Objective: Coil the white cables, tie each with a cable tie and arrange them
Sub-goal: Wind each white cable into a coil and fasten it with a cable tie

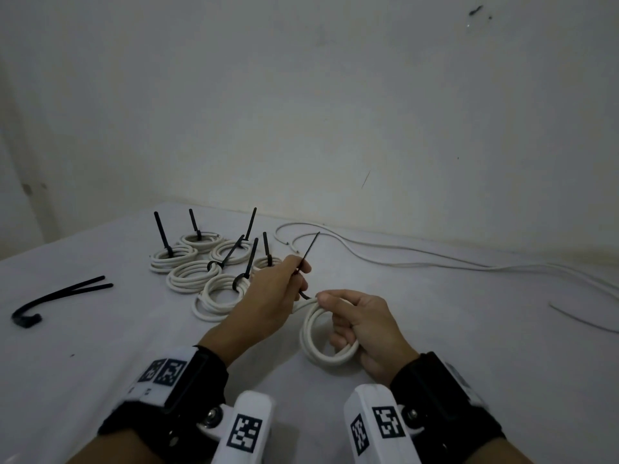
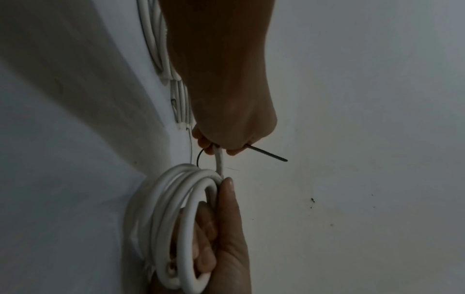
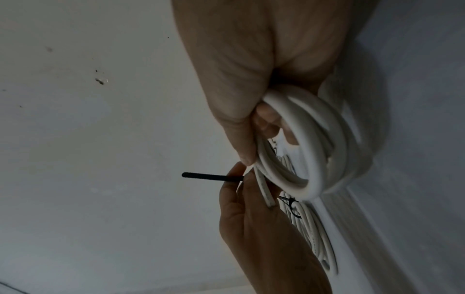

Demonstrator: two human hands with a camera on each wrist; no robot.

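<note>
My right hand grips a white cable coil upright just above the table, thumb on top and fingers curled through the ring. My left hand pinches a black cable tie whose tail points up and away. The tie's lower part curves down to the top of the coil beside my right thumb. In the left wrist view the cable tie sticks out of my left hand's fingers, which also touch the coil's free end. The right wrist view shows the coil and the tie.
Several tied coils with upright black tie tails lie at the back left. Loose white cables trail across the back right of the table. Spare black ties lie at the far left. A wall rises close behind.
</note>
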